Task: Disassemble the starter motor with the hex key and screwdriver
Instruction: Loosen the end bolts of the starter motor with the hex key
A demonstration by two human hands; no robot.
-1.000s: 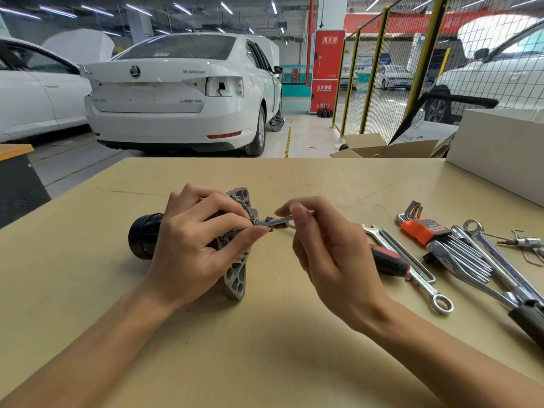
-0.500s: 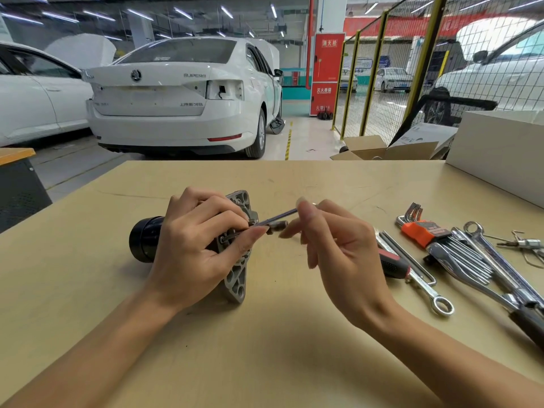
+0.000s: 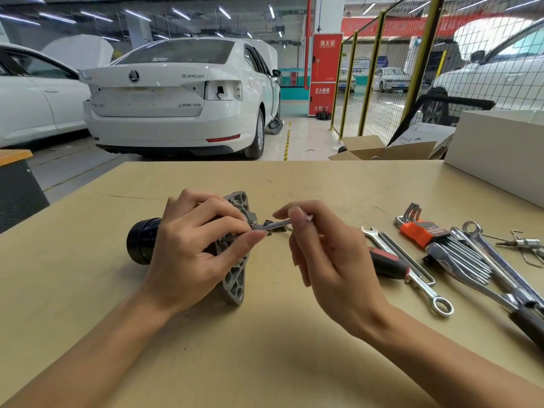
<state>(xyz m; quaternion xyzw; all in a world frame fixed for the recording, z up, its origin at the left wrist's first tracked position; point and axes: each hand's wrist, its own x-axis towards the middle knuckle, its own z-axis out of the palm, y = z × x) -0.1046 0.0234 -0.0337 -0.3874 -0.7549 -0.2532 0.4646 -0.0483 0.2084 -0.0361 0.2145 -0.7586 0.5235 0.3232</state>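
Starter motor (image 3: 232, 260) lying on desk (image 3: 88, 284), gripped around housing by left hand (image 3: 191, 248). Hex key (image 3: 272, 226) pinched by right hand (image 3: 323, 248) fingers (image 3: 295, 214), seated at flange. Probably heavy, rigid, smooth; best held at housing, not flange.

Black-bodied starter motor (image 3: 144, 244) lies sideways on the table — hex key (image 3: 272, 225) at its grey flange, screwdriver (image 3: 385, 263) beside.

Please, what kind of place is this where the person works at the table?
Most likely a car repair or training workshop. A white car with a tail light removed stands behind the wooden table, wrenches and a hex key set lie on it, and yellow mesh fencing divides the hall.
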